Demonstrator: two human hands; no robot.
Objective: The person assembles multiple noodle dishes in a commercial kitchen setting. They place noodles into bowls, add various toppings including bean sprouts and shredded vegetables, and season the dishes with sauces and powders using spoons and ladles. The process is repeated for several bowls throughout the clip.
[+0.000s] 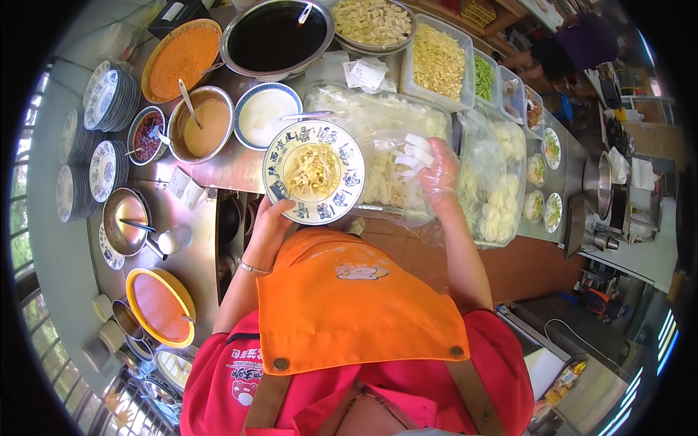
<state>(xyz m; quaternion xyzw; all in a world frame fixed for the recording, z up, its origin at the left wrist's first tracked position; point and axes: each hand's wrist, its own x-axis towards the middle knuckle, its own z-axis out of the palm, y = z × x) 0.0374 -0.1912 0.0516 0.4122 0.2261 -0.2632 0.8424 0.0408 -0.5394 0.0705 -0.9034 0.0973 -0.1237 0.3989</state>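
My left hand point(273, 224) grips the near left rim of a white plate with blue patterns point(350, 174). A small heap of bean sprouts point(314, 171) lies in the middle of the plate. My right hand point(442, 174), in a clear plastic glove, is closed on a bunch of wide white noodle strips point(414, 154). It is over a plastic-lined tub of pale noodles point(385, 174), to the right of the plate. Beside that hand stands another tub with white noodle bundles point(502, 211).
Beyond the plate are a bowl of white liquid point(263, 112), a pot of tan sauce point(203, 131) and a basin of dark liquid point(276, 36). A bean sprout bin point(438, 62) stands at the far right. Stacked plates point(116, 98) line the left; a person point(582, 47) is at the far right.
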